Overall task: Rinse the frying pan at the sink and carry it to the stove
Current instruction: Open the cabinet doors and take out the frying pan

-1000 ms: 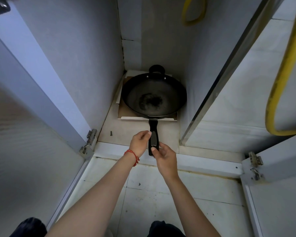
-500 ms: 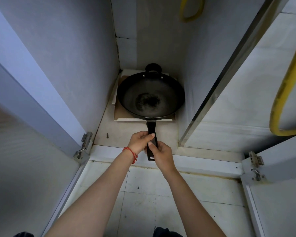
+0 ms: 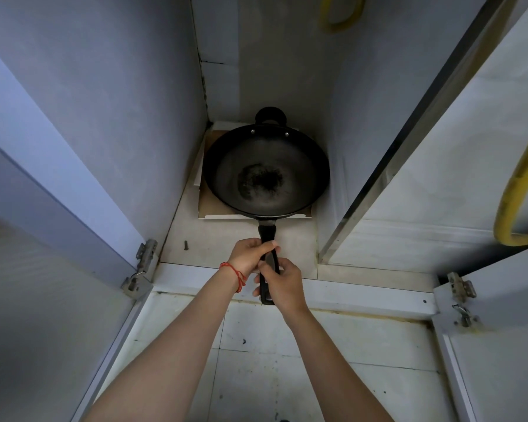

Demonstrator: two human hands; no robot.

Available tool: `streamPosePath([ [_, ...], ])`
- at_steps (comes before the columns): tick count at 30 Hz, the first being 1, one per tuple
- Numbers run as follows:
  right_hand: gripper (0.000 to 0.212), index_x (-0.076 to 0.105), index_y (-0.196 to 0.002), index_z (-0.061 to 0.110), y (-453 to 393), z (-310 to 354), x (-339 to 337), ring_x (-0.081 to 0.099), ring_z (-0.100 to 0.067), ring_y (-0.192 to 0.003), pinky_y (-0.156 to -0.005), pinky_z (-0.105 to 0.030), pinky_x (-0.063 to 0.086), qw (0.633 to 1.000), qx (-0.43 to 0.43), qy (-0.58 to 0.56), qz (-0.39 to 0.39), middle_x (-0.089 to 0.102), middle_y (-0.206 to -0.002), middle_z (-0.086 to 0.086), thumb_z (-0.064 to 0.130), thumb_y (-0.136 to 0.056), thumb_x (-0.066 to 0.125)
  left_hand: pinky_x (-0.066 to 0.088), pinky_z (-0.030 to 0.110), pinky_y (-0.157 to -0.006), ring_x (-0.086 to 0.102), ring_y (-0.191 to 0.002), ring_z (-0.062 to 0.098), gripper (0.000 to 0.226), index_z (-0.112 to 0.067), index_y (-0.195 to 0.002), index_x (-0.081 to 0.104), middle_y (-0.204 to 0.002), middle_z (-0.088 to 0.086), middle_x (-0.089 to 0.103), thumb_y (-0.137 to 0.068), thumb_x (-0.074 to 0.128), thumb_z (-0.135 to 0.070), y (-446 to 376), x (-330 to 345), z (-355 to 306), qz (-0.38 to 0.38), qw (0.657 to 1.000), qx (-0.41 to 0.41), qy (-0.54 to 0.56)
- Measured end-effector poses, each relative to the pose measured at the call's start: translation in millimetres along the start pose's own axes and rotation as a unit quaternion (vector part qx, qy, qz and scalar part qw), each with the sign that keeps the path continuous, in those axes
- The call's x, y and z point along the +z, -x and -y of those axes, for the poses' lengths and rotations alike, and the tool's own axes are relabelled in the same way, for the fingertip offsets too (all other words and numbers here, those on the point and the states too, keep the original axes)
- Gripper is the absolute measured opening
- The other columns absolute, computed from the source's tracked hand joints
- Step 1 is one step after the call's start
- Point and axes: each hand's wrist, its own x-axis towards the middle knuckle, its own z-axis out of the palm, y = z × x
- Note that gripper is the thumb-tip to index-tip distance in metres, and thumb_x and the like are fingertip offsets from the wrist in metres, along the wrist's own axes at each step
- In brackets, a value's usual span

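Frying pan (image 3: 267, 175): a black round pan is seen on the floor of an open lower cabinet (image 3: 241, 239), toward the back, at 12 o'clock from the hands. A small loop handle (image 3: 270, 114) is set at its far rim, fixed by two rivets.
Pan contents: no food or water is seen; a dark, rough patch is shown at the centre of the bowl.
Under the pan: a flat piece of cardboard (image 3: 214, 205) is laid beneath it, with corners showing at 7 and 5 o'clock of the pan.
Long handle (image 3: 268, 239): it is pointed toward the viewer, at 6 o'clock of the pan, reaching past the cabinet's front sill.
Left hand (image 3: 250, 257): it is curled around the long handle from the left, fingers wrapped over the top; a red string bracelet (image 3: 233, 272) is worn at the wrist.
Right hand (image 3: 282, 283): it is closed around the handle's near end, just behind the left hand and touching it.
Cabinet contents otherwise: a small dark screw (image 3: 185, 245) is seen on the cabinet floor at 9 o'clock of the hands.
Neighbouring compartment: a yellow hose (image 3: 518, 190) is looped inside it, at 3 o'clock; another yellow loop (image 3: 342, 16) is seen at 12 o'clock, high on the back wall.
Doors: both are swung open, hinges (image 3: 144, 263) showing.
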Motion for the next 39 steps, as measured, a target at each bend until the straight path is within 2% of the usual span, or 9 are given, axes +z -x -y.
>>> streamPosePath([
  [4, 0.01, 0.052, -0.101, 0.011, -3, -1, 3, 0.053, -0.011, -0.035, -0.04, -0.019, 0.045, 1.0, 0.017, 0.009, 0.023, 0.058, -0.059, -0.006, 0.014, -0.093, 0.048, 0.054, 0.026, -0.065, 0.063, -0.069, 0.017, 0.009, -0.007, -0.08, 0.062, -0.072, 0.003, 0.066, -0.085, 0.061, -0.015, -4, 4, 3, -0.003, 0.999, -0.007, 0.039],
  [8, 0.014, 0.054, -0.105, 0.009, -4, -4, 8, 0.049, -0.011, -0.035, -0.04, -0.022, 0.045, 1.0, 0.004, 0.0, 0.005, 0.053, -0.053, -0.005, 0.012, -0.093, 0.048, 0.055, 0.024, -0.065, 0.065, -0.072, 0.015, 0.007, -0.004, -0.086, 0.06, -0.077, 0.007, 0.067, -0.084, 0.062, -0.011, -9, 5, 4, 0.002, 0.997, -0.024, 0.079],
  [11, 0.007, 0.056, -0.091, 0.006, -2, -5, 8, 0.047, -0.013, -0.034, -0.039, -0.022, 0.043, 1.0, -0.012, -0.016, -0.003, 0.052, -0.049, -0.005, 0.011, -0.092, 0.05, 0.056, 0.026, -0.068, 0.067, -0.071, 0.016, 0.005, -0.003, -0.082, 0.062, -0.072, 0.006, 0.07, -0.082, 0.063, -0.007, -11, 5, 4, -0.003, 0.995, -0.019, 0.093],
  [15, 0.022, 0.054, -0.07, 0.011, -1, -3, 7, 0.047, -0.012, -0.032, -0.038, -0.02, 0.042, 0.999, -0.04, -0.006, -0.017, 0.052, -0.048, -0.006, 0.008, -0.091, 0.051, 0.055, 0.029, -0.076, 0.067, -0.07, 0.018, 0.008, -0.005, -0.073, 0.065, -0.059, 0.0, 0.071, -0.08, 0.064, -0.004, -9, 6, 5, -0.011, 0.995, 0.007, 0.099],
  [22, 0.027, 0.052, -0.063, 0.01, 3, 1, 13, 0.048, -0.014, -0.033, -0.039, -0.021, 0.042, 0.997, -0.066, -0.014, -0.029, 0.053, -0.048, -0.006, 0.007, -0.089, 0.052, 0.053, 0.035, -0.085, 0.064, -0.07, 0.021, 0.009, -0.003, -0.07, 0.066, -0.06, 0.003, 0.069, -0.079, 0.065, -0.003, -2, 4, -3, -0.026, 0.995, 0.038, 0.094],
  [25, 0.024, 0.052, -0.065, 0.009, 7, 8, 14, 0.047, -0.013, -0.032, -0.037, -0.02, 0.04, 0.996, -0.087, -0.011, -0.028, 0.052, -0.049, -0.007, 0.007, -0.089, 0.052, 0.054, 0.032, -0.083, 0.066, -0.068, 0.017, 0.008, -0.005, -0.073, 0.067, -0.063, 0.003, 0.07, -0.08, 0.064, -0.004, 3, 3, -11, -0.019, 0.993, 0.054, 0.099],
  [28, 0.021, 0.054, -0.07, 0.008, 11, 16, 11, 0.047, -0.011, -0.032, -0.037, -0.02, 0.042, 0.994, -0.106, -0.003, -0.024, 0.051, -0.051, -0.009, 0.008, -0.091, 0.052, 0.056, 0.025, -0.075, 0.066, -0.058, 0.009, 0.009, -0.004, -0.074, 0.066, -0.055, -0.002, 0.069, -0.081, 0.062, -0.003, 8, 5, -19, -0.012, 0.992, 0.071, 0.1],
  [30, 0.02, 0.055, -0.071, 0.01, 15, 19, 8, 0.047, -0.009, -0.032, -0.038, -0.02, 0.044, 0.994, -0.109, 0.011, -0.026, 0.052, -0.052, -0.009, 0.011, -0.091, 0.053, 0.055, 0.023, -0.074, 0.066, -0.058, 0.009, 0.009, -0.004, -0.075, 0.066, -0.055, -0.003, 0.069, -0.082, 0.061, -0.004, 13, 7, -21, -0.013, 0.992, 0.077, 0.097],
  [39, 0.017, 0.056, -0.071, 0.004, 61, 26, -6, 0.048, -0.015, -0.034, -0.04, -0.025, 0.044, 0.997, -0.06, 0.037, -0.031, 0.054, -0.051, -0.01, 0.008, -0.088, 0.055, 0.057, 0.019, -0.065, 0.068, -0.057, 0.009, 0.005, 0.0, -0.078, 0.066, -0.057, -0.001, 0.07, -0.081, 0.062, -0.002, 65, 19, -21, -0.029, 0.989, 0.029, 0.142],
])
